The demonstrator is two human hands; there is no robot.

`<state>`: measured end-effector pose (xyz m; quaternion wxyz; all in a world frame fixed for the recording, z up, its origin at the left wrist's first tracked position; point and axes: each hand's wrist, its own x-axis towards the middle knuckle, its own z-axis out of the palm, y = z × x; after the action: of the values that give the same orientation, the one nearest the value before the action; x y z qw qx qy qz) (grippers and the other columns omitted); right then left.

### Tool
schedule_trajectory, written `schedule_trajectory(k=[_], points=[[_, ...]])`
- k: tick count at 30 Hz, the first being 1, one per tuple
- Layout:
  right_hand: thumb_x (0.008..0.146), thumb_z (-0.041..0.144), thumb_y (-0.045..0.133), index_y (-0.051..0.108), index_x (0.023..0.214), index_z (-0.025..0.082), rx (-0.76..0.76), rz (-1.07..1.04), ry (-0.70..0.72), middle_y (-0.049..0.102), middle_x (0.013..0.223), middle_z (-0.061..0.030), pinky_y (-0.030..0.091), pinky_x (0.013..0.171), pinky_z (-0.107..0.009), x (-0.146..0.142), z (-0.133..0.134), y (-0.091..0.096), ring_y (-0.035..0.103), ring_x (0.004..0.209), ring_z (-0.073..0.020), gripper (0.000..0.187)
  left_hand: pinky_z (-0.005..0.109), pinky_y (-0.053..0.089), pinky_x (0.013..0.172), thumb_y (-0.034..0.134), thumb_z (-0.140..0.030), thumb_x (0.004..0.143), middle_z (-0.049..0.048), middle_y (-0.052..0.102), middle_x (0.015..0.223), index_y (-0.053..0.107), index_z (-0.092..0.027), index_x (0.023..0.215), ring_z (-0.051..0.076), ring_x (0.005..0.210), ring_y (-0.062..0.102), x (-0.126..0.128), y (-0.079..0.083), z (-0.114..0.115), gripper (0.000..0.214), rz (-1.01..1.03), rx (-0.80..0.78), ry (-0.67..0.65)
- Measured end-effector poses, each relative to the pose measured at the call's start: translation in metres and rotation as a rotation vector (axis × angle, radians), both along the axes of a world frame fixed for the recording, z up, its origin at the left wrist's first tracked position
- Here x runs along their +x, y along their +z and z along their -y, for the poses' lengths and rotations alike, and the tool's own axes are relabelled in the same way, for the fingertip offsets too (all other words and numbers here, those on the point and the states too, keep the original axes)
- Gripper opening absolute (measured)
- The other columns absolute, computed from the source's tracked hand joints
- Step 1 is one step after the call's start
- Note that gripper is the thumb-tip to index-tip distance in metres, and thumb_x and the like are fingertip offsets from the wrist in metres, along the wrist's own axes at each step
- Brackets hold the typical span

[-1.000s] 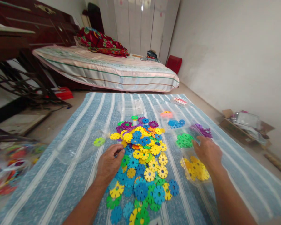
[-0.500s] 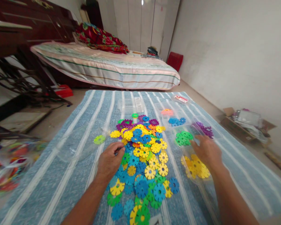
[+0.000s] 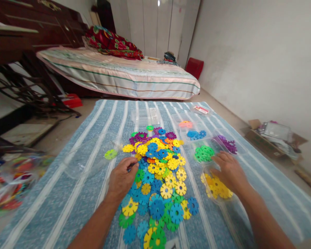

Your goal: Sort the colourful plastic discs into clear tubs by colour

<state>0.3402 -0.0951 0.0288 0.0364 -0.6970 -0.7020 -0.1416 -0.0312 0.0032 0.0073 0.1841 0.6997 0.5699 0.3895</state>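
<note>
A loose pile of notched plastic discs in yellow, blue, green, purple and orange spreads down the middle of the striped cloth. My left hand rests at the pile's left edge, its fingers curled toward the thumb; what they hold, if anything, is hidden. Over the clear boxes on the right is my right hand, thumb and fingers apart with no disc showing in them. It hovers beside the green discs and partly covers the yellow discs. Purple discs and blue discs lie in neighbouring clear boxes.
One light-green disc lies left of the pile near a clear plastic lid. Beyond the pile sit a clear box and a box of orange discs. A bed stands behind; a cardboard box is at right.
My right hand has drawn slightly right and back from the green discs, its thumb spreading away from the fingers. My left hand has stayed nearly still.
</note>
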Motion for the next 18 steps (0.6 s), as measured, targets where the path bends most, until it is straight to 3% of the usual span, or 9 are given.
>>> schedule_trajectory(k=[12,18], points=[[0.079,0.032,0.067,0.066,0.104,0.019,-0.056,-0.043,0.152,0.067,0.104,-0.0093,0.044,0.087,-0.04,-0.008,-0.014,0.008,0.06,0.099,-0.0262,0.029,0.03,0.051,0.082,0.048,-0.039,0.075,0.0021,0.069,0.09,0.063,-0.023,0.077,0.019,0.086,0.064,0.001,0.001,0.001,0.022,-0.008,-0.021,-0.017],[0.074,0.017,0.066,0.065,0.104,0.018,-0.07,-0.038,0.109,0.067,0.103,-0.0096,0.044,0.087,-0.041,-0.02,-0.002,0.024,0.06,0.099,-0.028,0.03,0.031,0.05,0.083,0.048,-0.038,0.076,0.0029,0.068,0.093,0.062,-0.022,0.079,0.019,0.09,0.063,0.0,-0.004,0.0,0.022,-0.012,-0.029,-0.032]])
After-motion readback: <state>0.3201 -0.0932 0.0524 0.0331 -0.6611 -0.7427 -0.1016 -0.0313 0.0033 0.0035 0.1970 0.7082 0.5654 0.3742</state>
